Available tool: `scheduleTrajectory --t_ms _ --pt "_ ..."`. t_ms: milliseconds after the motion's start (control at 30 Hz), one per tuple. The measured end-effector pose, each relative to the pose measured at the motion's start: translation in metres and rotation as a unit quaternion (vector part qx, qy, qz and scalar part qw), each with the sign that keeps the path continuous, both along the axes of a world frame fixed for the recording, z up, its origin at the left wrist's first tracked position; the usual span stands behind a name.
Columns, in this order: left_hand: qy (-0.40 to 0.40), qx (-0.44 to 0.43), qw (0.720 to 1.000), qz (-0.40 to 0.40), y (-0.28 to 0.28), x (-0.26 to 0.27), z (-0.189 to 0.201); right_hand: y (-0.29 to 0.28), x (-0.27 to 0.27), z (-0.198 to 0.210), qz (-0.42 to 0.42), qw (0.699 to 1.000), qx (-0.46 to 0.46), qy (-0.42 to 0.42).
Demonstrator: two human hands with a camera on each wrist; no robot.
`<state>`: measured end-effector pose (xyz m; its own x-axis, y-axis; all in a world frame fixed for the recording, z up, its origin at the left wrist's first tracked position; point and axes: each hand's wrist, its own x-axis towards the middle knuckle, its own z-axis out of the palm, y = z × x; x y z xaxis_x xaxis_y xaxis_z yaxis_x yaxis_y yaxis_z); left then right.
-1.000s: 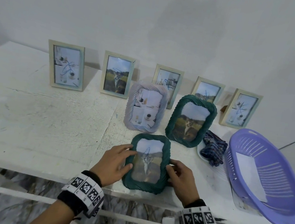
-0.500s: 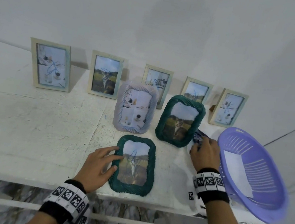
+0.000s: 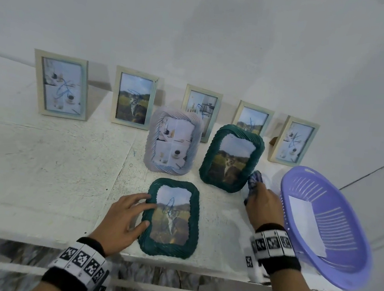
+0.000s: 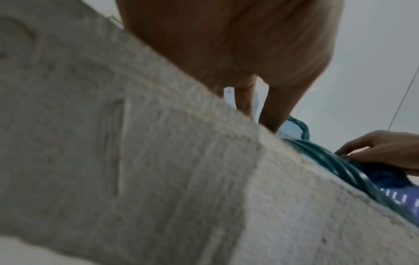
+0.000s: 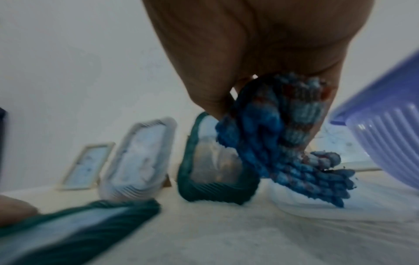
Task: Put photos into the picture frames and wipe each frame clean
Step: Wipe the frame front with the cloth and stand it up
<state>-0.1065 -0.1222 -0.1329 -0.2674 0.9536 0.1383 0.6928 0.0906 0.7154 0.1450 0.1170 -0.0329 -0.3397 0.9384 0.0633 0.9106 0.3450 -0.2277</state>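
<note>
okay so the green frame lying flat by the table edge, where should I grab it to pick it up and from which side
Probably by its long side rims. The flat green frame lies face up with its bottom end at the table edge, and the left hand already rests on its left rim. Come in from the right with the other hand, fingers under the raised ribbed border, keeping off the photo.

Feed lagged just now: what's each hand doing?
Left hand: open, fingers resting on the flat green frame.
Right hand: closed, holding the blue checked cloth.
</note>
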Motion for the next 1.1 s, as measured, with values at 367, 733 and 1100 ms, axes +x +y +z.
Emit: scheduleTrajectory --t_ms 367,733,1100 --pt "0.041 -0.112 0.992 -0.030 0.011 -0.018 0.051 -0.111 -0.052 0.007 0.178 0.981 -0.015 0.072" --pt "0.251 -0.288 0.918 -0.101 0.047 -0.021 0.075 -0.101 -0.097 -0.034 0.271 0.958 -0.002 -0.093" --pt "0.325 -0.299 0.892 -0.099 0.049 -0.014 0.077 -0.099 -0.080 -0.022 0.382 0.915 -0.051 -0.119"
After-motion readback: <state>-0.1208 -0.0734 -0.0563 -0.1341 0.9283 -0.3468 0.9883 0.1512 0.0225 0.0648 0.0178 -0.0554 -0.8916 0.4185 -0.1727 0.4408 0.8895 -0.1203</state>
